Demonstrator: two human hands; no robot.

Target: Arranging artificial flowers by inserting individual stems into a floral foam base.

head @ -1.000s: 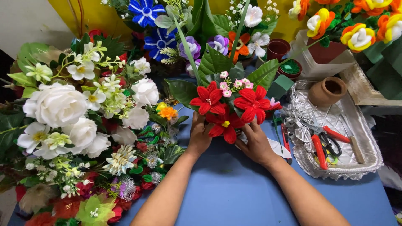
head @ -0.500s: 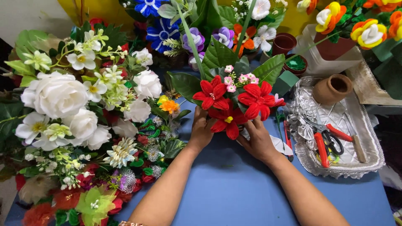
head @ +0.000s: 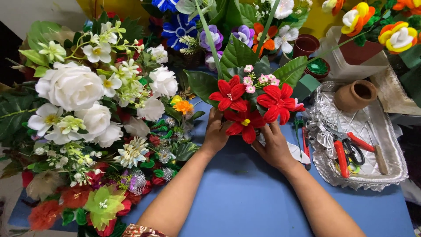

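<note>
Red flower bunch [head: 250, 105] with small pink blossoms and broad green leaves, upright over the blue table [head: 245, 197], left hand [head: 215, 134] and right hand [head: 274, 145] both closed around its base, white flower heap [head: 83, 101] left, foil tray [head: 386, 131] with red-handled scissors [head: 346, 147] right.

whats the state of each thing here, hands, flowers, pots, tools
left hand: gripping the red flower bunch
right hand: gripping it too
red flower bunch: upright, held
clay pot: on its side, empty
scissors: lying in foil tray
</note>
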